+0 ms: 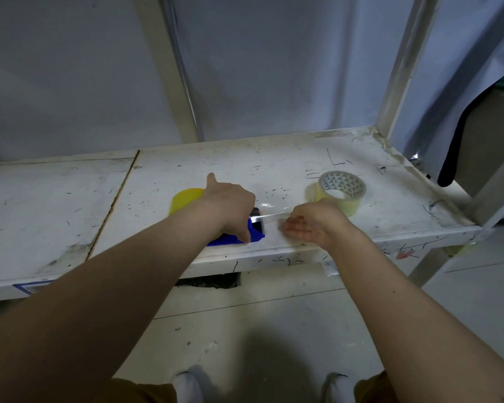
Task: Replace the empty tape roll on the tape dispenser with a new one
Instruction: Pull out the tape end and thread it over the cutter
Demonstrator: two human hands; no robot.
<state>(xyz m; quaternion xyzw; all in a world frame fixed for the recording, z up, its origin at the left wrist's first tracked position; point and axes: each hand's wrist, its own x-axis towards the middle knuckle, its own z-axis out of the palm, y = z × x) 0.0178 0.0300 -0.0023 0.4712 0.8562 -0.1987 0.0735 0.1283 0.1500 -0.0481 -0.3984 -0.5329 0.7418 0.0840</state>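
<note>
The left hand [230, 209] clamps down on the blue tape dispenser [252, 235], hiding most of it (its yellow roll [185, 199] peeks out behind). The right hand [312, 225], palm up, pinches the clear tape strip [269, 215] stretched between them.

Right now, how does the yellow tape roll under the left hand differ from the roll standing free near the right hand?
The yellow roll sits in the blue dispenser, half hidden by the left hand; the pale roll lies flat and alone on the shelf. The yellow roll looks deeper in colour. A clear strip runs from the dispenser to the right hand; the pale roll feeds none. Both are tape rolls.
</note>
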